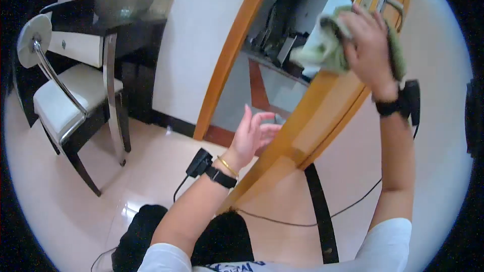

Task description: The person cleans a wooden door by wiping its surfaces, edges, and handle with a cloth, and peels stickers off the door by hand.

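Note:
At upper right, my right hand [368,45] is closed over a green cloth [322,53], pressing it to the edge of the wooden door [295,131] just below the door handle [394,4]. Part of the cloth hangs loose to the left of the door edge. Lower down, my left hand [251,133] is held up with its fingers apart and nothing in it. Its fingertips are beside the door's left side; whether they touch it I cannot tell. Each wrist wears a black strap with a small box.
A white-seated chair [75,95] stands at left by a dark table [136,38] carrying a large bowl [123,4]. An orange door frame [229,55] opens onto another room. A thin black cable [292,223] runs across the glossy tiled floor [146,171].

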A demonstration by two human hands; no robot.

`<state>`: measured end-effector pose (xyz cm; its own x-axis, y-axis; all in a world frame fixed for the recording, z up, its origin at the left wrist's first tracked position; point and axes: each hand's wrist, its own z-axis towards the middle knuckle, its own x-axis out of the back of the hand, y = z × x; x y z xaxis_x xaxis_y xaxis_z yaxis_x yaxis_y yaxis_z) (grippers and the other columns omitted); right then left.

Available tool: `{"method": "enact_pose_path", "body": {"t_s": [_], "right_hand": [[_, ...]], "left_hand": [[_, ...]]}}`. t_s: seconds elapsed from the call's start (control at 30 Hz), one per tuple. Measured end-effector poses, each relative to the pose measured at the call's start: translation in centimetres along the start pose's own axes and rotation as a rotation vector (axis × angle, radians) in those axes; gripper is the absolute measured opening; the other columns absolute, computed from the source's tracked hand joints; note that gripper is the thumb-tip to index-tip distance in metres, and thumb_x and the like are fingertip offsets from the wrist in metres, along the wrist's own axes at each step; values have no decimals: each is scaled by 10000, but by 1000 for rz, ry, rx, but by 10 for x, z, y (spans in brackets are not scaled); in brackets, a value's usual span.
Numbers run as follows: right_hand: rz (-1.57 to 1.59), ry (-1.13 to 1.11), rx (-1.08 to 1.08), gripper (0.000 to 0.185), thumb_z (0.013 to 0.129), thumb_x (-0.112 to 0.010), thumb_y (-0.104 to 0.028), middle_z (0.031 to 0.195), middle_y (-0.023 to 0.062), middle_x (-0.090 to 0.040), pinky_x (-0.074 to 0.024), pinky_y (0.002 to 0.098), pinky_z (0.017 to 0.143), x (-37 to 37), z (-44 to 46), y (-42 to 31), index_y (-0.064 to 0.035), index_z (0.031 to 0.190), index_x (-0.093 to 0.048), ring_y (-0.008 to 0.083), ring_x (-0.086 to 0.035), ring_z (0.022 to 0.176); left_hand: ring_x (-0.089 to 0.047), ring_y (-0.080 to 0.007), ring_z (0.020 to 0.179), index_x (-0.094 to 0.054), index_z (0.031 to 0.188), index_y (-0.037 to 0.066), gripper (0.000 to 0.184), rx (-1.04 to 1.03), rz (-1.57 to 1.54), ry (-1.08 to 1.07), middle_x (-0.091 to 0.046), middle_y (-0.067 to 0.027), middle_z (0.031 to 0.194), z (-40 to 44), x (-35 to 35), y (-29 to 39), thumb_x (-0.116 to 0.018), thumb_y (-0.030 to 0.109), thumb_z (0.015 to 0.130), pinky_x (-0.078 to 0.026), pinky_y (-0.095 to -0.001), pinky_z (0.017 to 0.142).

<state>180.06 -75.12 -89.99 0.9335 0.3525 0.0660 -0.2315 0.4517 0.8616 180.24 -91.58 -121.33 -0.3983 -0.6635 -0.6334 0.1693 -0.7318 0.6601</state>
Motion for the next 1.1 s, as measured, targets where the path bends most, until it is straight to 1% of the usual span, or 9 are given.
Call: {"method": "enact_pose_path", "body": {"t_s": [0.13,0.33,0.47,0.6,0.63,0.77,0.87,1.0,1.1], "right_hand": [[110,-9,-19,372,766,-645,-83,1201,165,-683,-343,566,1165,-20,-26,-41,-51,1136,-675,376,-580,1261],[472,-36,-85,390,827,-629,-105,1288,79,-641,-383,551,1114,-60,-194,-241,-124,1212,-682,328,-586,1232],[574,-56,-102,413,877,-623,-69,1386,43,-589,-368,504,1145,-32,-200,-249,-146,1282,-648,298,-581,1257],[748,451,-658,441,879,-673,-84,1436,189,-545,-404,483,1136,-22,-207,-252,-89,1306,-563,397,-552,1297],[711,457,-865,463,825,-710,-75,1369,231,-549,-426,506,1091,-13,-206,-262,-86,1260,-553,432,-553,1242],[533,320,-956,427,762,-737,-79,1205,174,-545,-437,506,977,-24,-214,-297,-127,1172,-628,395,-531,1135],[639,413,-1159,397,742,-746,-71,1180,176,-551,-435,489,983,-43,-190,-289,-122,1125,-659,389,-533,1114],[612,661,-1234,401,689,-720,33,1134,160,-599,-472,426,960,-77,-141,-161,-71,1075,-685,375,-570,1062],[474,721,-1085,460,658,-725,71,1109,149,-609,-480,421,922,-84,-105,-63,-73,1094,-697,364,-581,1045]], "left_hand": [[-643,-209,1041,-503,1388,70,894,1,21,24,-684,-118,1209,4,16,-15,-191,798,973,-470,-320,912],[-638,-202,1067,-476,1424,45,915,33,-109,47,-682,-105,1198,5,13,-14,-205,794,973,-494,-356,917],[-623,-272,1096,-441,1436,64,839,73,-81,119,-629,-148,1237,2,-2,-8,-292,758,988,-491,-408,986],[-567,-304,1195,-434,1435,54,715,-210,554,189,-584,-134,1340,8,-41,0,-357,645,1040,-473,-442,1030],[-513,-291,1297,-420,1452,35,699,-245,584,138,-550,-115,1417,13,-48,4,-357,608,1057,-431,-438,1091],[-482,-256,1360,-454,1443,8,745,-158,399,-81,-540,-115,1447,32,-80,6,-334,630,1052,-363,-409,1156],[-518,-253,1326,-483,1427,20,738,-96,306,2,-580,-119,1404,15,-78,23,-324,634,1051,-379,-412,1142],[-539,-224,1278,-471,1435,12,713,-54,288,-30,-577,-104,1399,20,-63,25,-232,586,1085,-389,-373,1101],[-518,-260,1329,-499,1427,24,682,-132,333,-26,-576,-121,1425,21,-62,22,-316,575,1071,-395,-416,1123]]}}
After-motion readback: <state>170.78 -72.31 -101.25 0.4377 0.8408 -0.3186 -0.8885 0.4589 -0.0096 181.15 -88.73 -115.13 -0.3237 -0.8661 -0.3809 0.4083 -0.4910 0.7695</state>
